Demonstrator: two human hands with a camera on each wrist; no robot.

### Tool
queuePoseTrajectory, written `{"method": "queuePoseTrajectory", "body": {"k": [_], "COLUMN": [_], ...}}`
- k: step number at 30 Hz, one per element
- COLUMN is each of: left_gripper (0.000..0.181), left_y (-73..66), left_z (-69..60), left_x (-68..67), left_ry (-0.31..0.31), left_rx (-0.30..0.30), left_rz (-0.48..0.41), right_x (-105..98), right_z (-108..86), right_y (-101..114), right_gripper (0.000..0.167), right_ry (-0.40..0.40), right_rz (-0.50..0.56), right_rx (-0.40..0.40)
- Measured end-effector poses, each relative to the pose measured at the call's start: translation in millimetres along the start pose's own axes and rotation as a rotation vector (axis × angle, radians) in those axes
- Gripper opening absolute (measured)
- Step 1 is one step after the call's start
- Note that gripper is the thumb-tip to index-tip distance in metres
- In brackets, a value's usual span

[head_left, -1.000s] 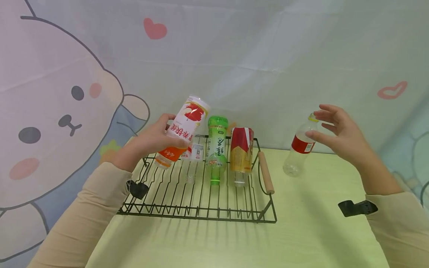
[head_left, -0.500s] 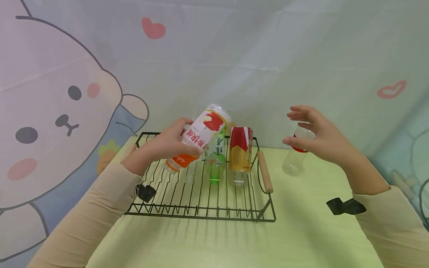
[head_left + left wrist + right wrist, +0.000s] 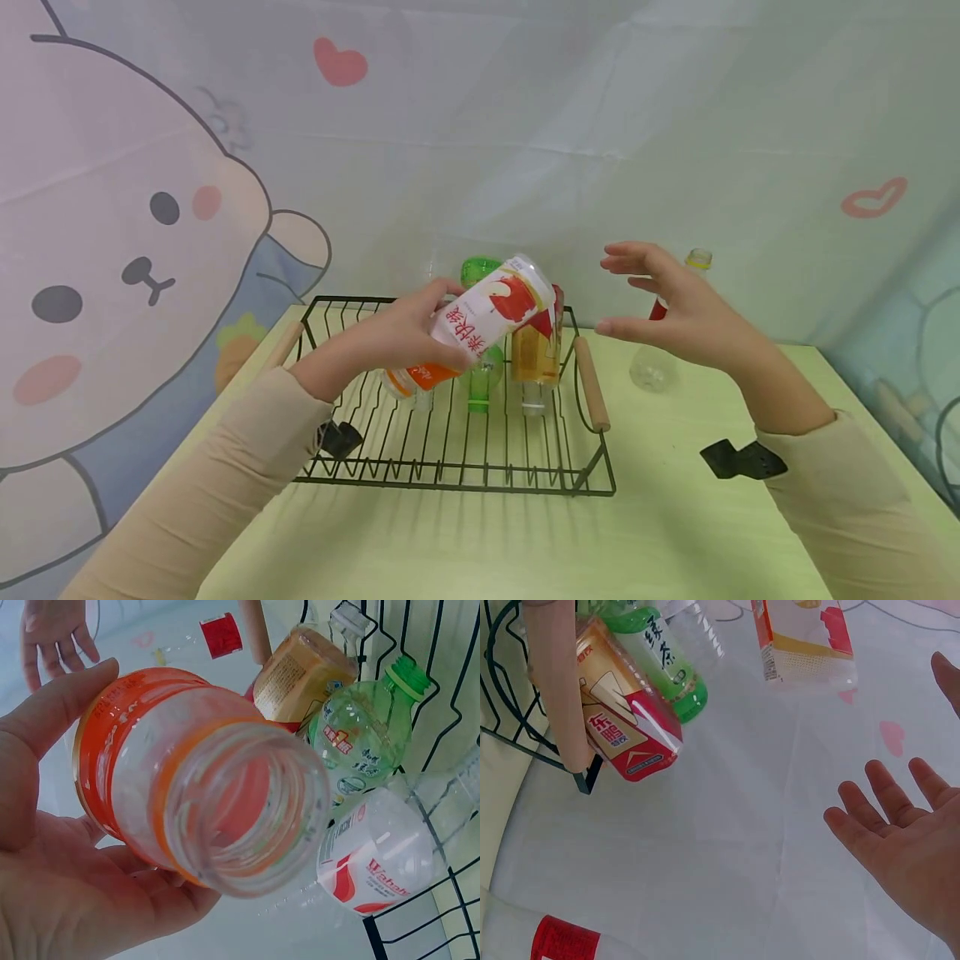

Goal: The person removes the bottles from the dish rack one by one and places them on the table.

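At the far left a printed cloth (image 3: 570, 100) backs the table (image 3: 480, 546), and the black wire rack (image 3: 442, 486) begins with its left wooden handle (image 3: 285, 344). The left hand (image 3: 393, 337) is over the rack's left part, fingers and thumb wrapped round the orange-and-white bottle (image 3: 491, 310), which slants with its uncapped mouth low on the left and its base raised on the right, above the rack. Behind and below it, the clear bottle (image 3: 375, 851), green bottle (image 3: 486, 375) and amber bottle (image 3: 534, 354) stand neck down in a row, partly covered. Next come the right wooden handle (image 3: 592, 383), then the right hand (image 3: 675, 321), fingers spread, thumb apart, holding nothing. The step in hand looks like bringing the held bottle across between the two hands; the next move seems to call for keeping its low mouth clear of the row and, if passing it over, closing the gap to the right palm. Beyond the rack's right edge, the red-labelled bottle (image 3: 651, 371) stands on the table, partly behind the right hand, so that side is tight; bare table lies in front of the rack, and its right edge slopes away beyond.
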State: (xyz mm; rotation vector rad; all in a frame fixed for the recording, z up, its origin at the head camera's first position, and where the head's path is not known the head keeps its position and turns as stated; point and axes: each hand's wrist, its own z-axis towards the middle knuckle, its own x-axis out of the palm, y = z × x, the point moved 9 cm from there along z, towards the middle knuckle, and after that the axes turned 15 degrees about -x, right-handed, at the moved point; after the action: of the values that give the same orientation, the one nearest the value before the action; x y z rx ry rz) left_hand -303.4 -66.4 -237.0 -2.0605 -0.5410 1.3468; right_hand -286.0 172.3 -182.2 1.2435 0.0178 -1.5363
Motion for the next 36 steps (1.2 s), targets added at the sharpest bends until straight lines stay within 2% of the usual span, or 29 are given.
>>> {"method": "queuePoseTrajectory", "body": {"k": [8,11,16,27,31,36], "left_gripper": [0.072,0.073,0.075,0.069,0.069,0.071], "left_y": [-11.4,-15.2,-21.6,-34.1,-34.9,-35.5], "left_z": [-7.2,-9.1,-12.3,-18.1,-19.7,-20.6], "left_x": [12.9,17.8,27.0,48.1,54.2,62.3], "left_ry": [0.015,0.028,0.055,0.144,0.153,0.159], "left_rx": [0.052,0.060,0.077,0.134,0.129,0.138], "left_rz": [0.070,0.082,0.118,0.136,0.149,0.159], "right_x": [10.7,15.5,28.6,48.1,53.9,62.5], "right_z": [11.4,15.2,19.3,19.0,14.5,10.6], "right_y": [17.6,20.5,18.3,11.7,8.8,5.7], "right_gripper": [0.071,0.070,0.071,0.070,0.069,0.069], "right_ry": [0.001,0.000,0.042,0.111,0.131,0.167], "right_rz": [0.013,0.025,0.045,0.098,0.115,0.114], "right_rx": [-0.111,-0.128,-0.094,-0.026,-0.009,-0.026]}}
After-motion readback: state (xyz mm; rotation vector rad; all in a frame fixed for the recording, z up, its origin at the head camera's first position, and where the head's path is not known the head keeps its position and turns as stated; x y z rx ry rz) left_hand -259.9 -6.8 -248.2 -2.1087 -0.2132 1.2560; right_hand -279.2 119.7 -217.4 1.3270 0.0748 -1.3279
